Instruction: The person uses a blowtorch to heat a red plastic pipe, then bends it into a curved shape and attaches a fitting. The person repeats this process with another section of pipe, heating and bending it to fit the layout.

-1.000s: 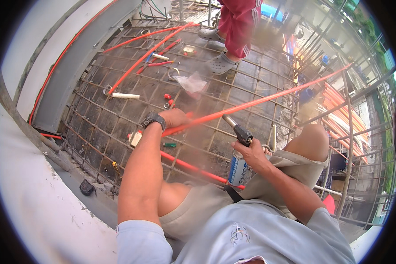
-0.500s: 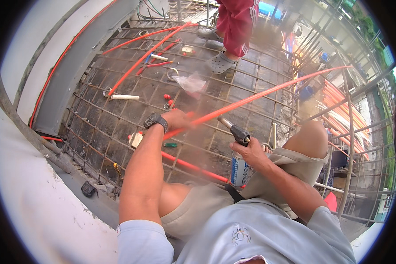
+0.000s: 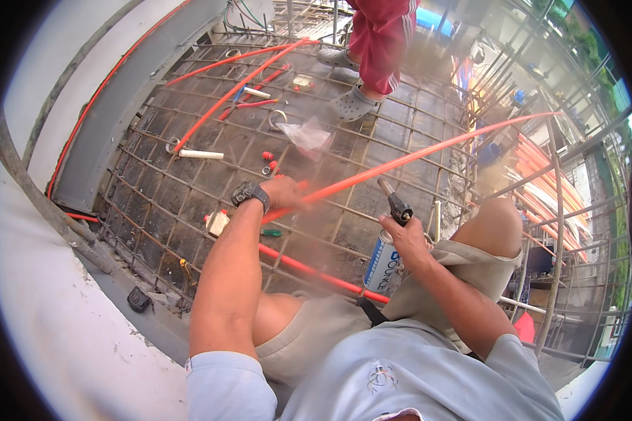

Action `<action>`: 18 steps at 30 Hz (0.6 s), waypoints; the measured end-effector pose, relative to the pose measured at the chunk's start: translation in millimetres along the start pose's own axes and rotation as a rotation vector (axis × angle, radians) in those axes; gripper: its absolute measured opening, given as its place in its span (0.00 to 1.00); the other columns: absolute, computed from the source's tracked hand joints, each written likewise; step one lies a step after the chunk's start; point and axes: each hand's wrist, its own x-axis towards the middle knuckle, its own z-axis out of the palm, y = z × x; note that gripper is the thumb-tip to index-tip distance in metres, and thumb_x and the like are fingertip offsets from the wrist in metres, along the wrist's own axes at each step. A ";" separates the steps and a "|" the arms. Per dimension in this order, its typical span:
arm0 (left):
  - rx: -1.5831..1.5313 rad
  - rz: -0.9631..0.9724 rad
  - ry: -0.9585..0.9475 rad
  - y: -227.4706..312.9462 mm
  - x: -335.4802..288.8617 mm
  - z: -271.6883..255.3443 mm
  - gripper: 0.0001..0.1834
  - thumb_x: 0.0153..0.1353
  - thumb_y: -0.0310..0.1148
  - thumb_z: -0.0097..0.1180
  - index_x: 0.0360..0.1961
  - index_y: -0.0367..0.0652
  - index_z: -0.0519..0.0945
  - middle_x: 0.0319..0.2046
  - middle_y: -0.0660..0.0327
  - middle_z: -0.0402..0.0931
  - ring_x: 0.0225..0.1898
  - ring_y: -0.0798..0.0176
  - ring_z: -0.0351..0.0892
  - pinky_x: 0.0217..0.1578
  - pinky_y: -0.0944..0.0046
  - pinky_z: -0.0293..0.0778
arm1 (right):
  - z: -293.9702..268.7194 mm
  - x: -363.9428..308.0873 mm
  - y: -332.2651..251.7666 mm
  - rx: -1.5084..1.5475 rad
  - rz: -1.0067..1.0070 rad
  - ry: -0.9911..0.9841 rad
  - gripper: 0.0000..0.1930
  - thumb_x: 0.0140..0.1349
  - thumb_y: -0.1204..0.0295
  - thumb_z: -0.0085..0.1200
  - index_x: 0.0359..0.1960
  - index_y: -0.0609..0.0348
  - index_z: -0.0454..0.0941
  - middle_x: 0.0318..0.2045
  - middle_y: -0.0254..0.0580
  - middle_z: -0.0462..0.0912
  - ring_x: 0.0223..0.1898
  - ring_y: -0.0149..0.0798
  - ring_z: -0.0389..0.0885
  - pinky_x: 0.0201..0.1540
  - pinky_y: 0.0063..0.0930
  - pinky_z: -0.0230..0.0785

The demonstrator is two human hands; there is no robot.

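My left hand [image 3: 282,194], with a dark watch on the wrist, is closed around a long orange plastic pipe [image 3: 407,159]. From there the pipe rises to the far right; smudges blur the fingertips. My right hand [image 3: 411,243] grips a blowtorch [image 3: 399,210] mounted on a blue and white gas can [image 3: 382,264]. Its metal nozzle stands just below the pipe, apart from it, and no flame can be made out. Another orange pipe [image 3: 309,266] lies across the bars in front of me. Near my left forearm are a pale box-shaped fitting [image 3: 218,224] and a green-handled tool [image 3: 271,232].
A grid of steel bars [image 3: 211,181] covers the dark deck. A co-worker's grey clogs [image 3: 354,104] stand on it at the far side. Around lie a white pipe piece [image 3: 201,154], a plastic bag [image 3: 307,136] and red fittings [image 3: 268,156]. Orange pipes [image 3: 551,182] are stacked at right.
My right hand has tilted the blowtorch, so its nozzle has swung right and more upright, away from the pipe. My left hand has stayed nearly still on the pipe.
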 end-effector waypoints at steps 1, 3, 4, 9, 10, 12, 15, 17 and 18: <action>-0.017 0.013 -0.005 0.1 -0.8 -0.4 0.31 0.53 0.60 0.76 0.37 0.40 0.88 0.31 0.59 0.84 0.34 0.62 0.83 0.37 0.58 0.76 | -1.6 -0.7 -0.7 0.014 0.057 0.019 0.16 0.64 0.60 0.69 0.32 0.61 0.81 0.24 0.27 0.75 0.27 0.25 0.69 0.30 0.29 0.63; -0.017 0.013 0.004 0.4 -1.8 -1.5 0.28 0.57 0.58 0.73 0.39 0.40 0.88 0.30 0.59 0.84 0.33 0.64 0.82 0.36 0.59 0.76 | -2.8 -2.3 -0.3 -0.089 -0.039 -0.129 0.16 0.64 0.61 0.68 0.31 0.60 0.78 0.25 0.26 0.75 0.28 0.24 0.69 0.31 0.29 0.64; -0.109 -0.001 -0.013 0.2 -2.3 -1.5 0.27 0.60 0.57 0.72 0.40 0.40 0.87 0.30 0.59 0.84 0.32 0.65 0.81 0.35 0.60 0.76 | -2.4 -6.4 1.8 -0.133 -0.090 -0.170 0.16 0.65 0.62 0.68 0.30 0.60 0.78 0.25 0.26 0.75 0.29 0.24 0.69 0.32 0.28 0.65; -0.377 -0.113 0.085 -8.6 0.0 0.3 0.20 0.72 0.49 0.61 0.43 0.39 0.84 0.29 0.61 0.83 0.28 0.69 0.79 0.29 0.66 0.76 | -4.9 -32.1 16.0 -0.125 -0.304 -0.238 0.13 0.65 0.65 0.69 0.33 0.60 0.78 0.28 0.26 0.76 0.31 0.24 0.70 0.34 0.27 0.66; -0.329 0.003 0.122 -11.9 1.6 -0.5 0.20 0.73 0.48 0.59 0.42 0.39 0.84 0.29 0.62 0.83 0.27 0.70 0.78 0.27 0.66 0.75 | -4.6 -32.9 18.0 -0.127 -0.303 -0.226 0.13 0.65 0.65 0.69 0.33 0.60 0.79 0.27 0.26 0.76 0.30 0.23 0.69 0.33 0.28 0.65; -0.226 0.187 0.201 -17.0 4.5 -2.9 0.19 0.75 0.47 0.56 0.42 0.39 0.83 0.28 0.63 0.82 0.24 0.71 0.77 0.24 0.65 0.73 | -7.2 -28.0 19.4 -0.005 -0.172 -0.055 0.13 0.65 0.65 0.68 0.32 0.60 0.80 0.25 0.26 0.76 0.29 0.23 0.69 0.32 0.28 0.64; -0.468 0.019 0.129 -17.2 3.5 -8.2 0.17 0.74 0.44 0.54 0.42 0.40 0.83 0.26 0.62 0.81 0.21 0.70 0.75 0.21 0.61 0.71 | -8.4 -14.4 17.4 0.016 -0.044 0.103 0.11 0.67 0.63 0.68 0.35 0.56 0.82 0.26 0.23 0.75 0.28 0.22 0.68 0.31 0.26 0.63; -0.580 -0.001 0.078 -14.1 -2.9 -9.6 0.18 0.76 0.45 0.52 0.41 0.40 0.82 0.26 0.63 0.83 0.18 0.73 0.72 0.20 0.66 0.68 | -6.5 -12.1 17.1 -0.037 -0.025 0.063 0.12 0.67 0.62 0.68 0.35 0.57 0.82 0.25 0.23 0.75 0.28 0.22 0.68 0.31 0.27 0.63; -0.638 -0.005 0.052 -11.0 -5.1 -11.8 0.19 0.77 0.46 0.51 0.40 0.40 0.82 0.26 0.63 0.83 0.17 0.74 0.71 0.19 0.68 0.67 | -6.0 -15.6 18.0 -0.096 -0.099 -0.042 0.12 0.67 0.63 0.67 0.34 0.58 0.82 0.25 0.23 0.75 0.28 0.22 0.68 0.31 0.27 0.63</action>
